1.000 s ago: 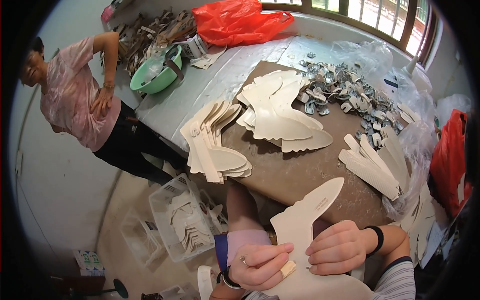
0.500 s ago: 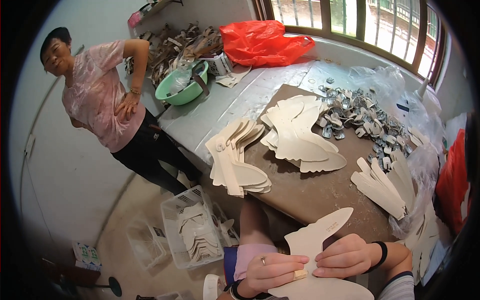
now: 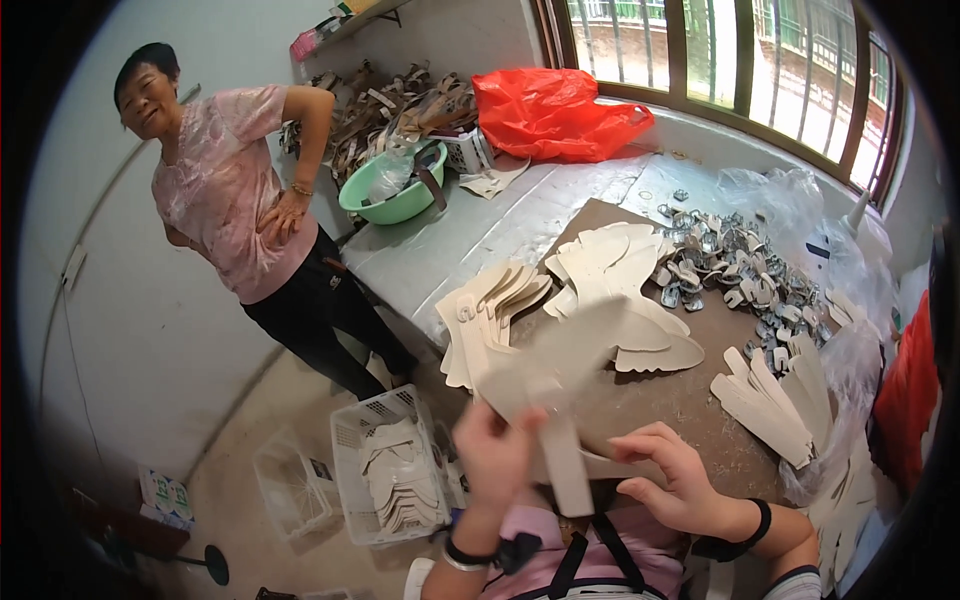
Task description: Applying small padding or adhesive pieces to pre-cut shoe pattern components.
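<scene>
My left hand [image 3: 497, 455] is closed on a cream leather-like piece [image 3: 567, 455], raised over the table's near edge. Its wide part is smeared by motion, and a straight strap hangs down from it. To the right of the strap, my right hand [image 3: 668, 478] has its thumb and fingers apart, nothing between them. Just beyond the held piece lies a fanned stack of cream pieces with straps and buckles [image 3: 462, 345]. Wide, wavy-edged cream pieces [image 3: 600, 265] lie behind it, partly covered. Cream strips [image 3: 762, 405] lie in a bundle to the right.
Metal buckles with cream tabs [image 3: 735, 265] form a heap on the brown table surface [image 3: 690, 420]. Farther back are a green basin [image 3: 400, 205] and red bag [image 3: 560, 115]. White baskets [image 3: 385, 410] stand on the floor; a person [image 3: 230, 190] stands left.
Both hands held the cream piece close to me. Now the left hand has lifted it toward the stack, and the right hand has let go. The view has shifted slightly.
</scene>
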Motion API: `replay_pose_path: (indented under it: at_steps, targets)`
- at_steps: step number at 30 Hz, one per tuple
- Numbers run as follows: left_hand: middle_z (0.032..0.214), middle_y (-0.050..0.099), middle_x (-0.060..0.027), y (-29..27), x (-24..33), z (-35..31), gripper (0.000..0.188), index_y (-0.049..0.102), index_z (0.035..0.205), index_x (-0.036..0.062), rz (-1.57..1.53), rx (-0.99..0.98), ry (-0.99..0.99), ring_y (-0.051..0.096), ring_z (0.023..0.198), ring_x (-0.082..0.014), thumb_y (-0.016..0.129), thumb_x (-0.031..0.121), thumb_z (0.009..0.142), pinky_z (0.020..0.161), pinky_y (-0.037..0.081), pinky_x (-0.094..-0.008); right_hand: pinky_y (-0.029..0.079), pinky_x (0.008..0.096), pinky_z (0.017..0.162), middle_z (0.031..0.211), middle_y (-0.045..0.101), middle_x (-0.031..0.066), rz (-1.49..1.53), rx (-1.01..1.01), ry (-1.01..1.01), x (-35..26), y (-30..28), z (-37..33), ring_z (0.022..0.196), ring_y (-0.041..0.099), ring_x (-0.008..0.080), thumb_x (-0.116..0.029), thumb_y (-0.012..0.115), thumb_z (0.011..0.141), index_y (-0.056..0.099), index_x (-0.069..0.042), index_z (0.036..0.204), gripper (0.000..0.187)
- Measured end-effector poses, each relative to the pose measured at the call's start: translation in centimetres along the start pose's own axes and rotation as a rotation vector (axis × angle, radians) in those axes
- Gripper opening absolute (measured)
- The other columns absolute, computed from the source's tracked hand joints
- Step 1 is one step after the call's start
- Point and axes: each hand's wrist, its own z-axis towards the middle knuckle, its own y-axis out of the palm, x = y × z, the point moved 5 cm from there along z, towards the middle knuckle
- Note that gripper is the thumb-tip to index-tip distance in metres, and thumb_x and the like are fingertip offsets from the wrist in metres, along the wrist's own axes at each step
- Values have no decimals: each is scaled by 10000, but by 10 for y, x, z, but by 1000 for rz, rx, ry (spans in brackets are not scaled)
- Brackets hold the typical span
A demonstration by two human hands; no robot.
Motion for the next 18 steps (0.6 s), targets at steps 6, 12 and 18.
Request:
replay_pose_path:
  at_steps: [6,12,18]
  targets:
    - [1054,656,-115,-65,-70,133,380,570,1154,-38,221,42,-105,621,873,-157,697,190,877,760,506,-293,522,269,811,1119,522,107,173,-108,197,38,17,1,929,604,171,-40,673,856,567,-7,1199,360]
    - [1236,548,-242,-81,-111,139,659,551,1198,-31,1160,112,-59,597,1056,-307,801,370,739,890,494,-418,516,245,748,1081,536,80,141,-199,327,77,27,-10,859,611,125,-28,659,859,599,-19,1158,305]
    - [1098,649,-135,-86,-128,129,681,524,1257,-52,143,-307,-601,637,993,-231,836,234,724,857,516,-335,515,229,692,935,578,46,183,-206,472,94,34,-7,792,611,107,-4,636,861,664,-1,1019,161]
